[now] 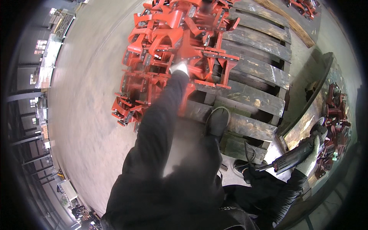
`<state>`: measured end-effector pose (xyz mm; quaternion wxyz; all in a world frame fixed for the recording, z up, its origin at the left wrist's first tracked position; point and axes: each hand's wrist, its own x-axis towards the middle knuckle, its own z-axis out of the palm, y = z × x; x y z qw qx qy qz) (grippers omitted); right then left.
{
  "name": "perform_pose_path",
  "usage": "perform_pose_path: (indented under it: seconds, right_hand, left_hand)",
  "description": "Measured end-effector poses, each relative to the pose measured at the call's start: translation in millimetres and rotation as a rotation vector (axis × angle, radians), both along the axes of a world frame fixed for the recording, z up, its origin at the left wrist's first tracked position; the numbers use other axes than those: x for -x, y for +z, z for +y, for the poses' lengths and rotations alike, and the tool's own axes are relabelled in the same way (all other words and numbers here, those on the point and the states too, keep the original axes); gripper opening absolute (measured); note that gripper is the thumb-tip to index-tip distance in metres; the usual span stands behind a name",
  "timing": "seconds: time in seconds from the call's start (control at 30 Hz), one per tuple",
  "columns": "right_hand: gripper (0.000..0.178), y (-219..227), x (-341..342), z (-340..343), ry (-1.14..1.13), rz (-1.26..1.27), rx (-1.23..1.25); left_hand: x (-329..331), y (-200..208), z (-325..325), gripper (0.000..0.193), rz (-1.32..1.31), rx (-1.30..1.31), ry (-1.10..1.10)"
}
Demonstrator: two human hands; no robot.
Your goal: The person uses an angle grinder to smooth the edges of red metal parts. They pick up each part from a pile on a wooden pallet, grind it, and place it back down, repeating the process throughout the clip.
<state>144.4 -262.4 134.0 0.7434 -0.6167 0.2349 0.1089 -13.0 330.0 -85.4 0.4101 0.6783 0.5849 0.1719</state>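
My left arm reaches forward to a pile of red painted metal brackets. At its end, my left hand in a pale glove is closed on a red metal bracket, which looks smeared; glare and the part hide most of the fingers. Off to the right, my gloved right hand is wrapped round the dark body of an angle grinder. The grinder's head points away from me, over a worn board with darker red metal parts; its cord end faces my feet.
A weathered wooden pallet lies under and right of the pile, with gaps between its slats. My shoe is at its near edge. A raised board edge curves at the right. Grey concrete floor stretches left toward distant racks.
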Motion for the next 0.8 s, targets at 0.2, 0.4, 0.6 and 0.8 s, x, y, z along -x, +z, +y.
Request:
perform_pose_path:
  seconds: [0.2, 0.4, 0.6, 0.8]
  right_hand:
    - [0.029, 5, 3, 8, -0.021, 0.029, 0.005]
    - [0.026, 5, 8, 12, -0.009, -0.016, -0.005]
    - [0.029, 2, 7, -1, 0.043, -0.009, -0.01]
    - [0.034, 3, 10, -10, -0.022, -0.006, 0.031]
  left_hand:
    - [-1, 35, -61, 0.072, -0.311, -0.303, -0.122]
    - [-36, 93, -103, 0.055, -0.197, -0.402, -0.631]
    - [-54, 39, -104, 0.045, 0.151, -0.909, -1.011]
    - [-131, 73, -135, 0.034, 0.685, -0.735, -1.165]
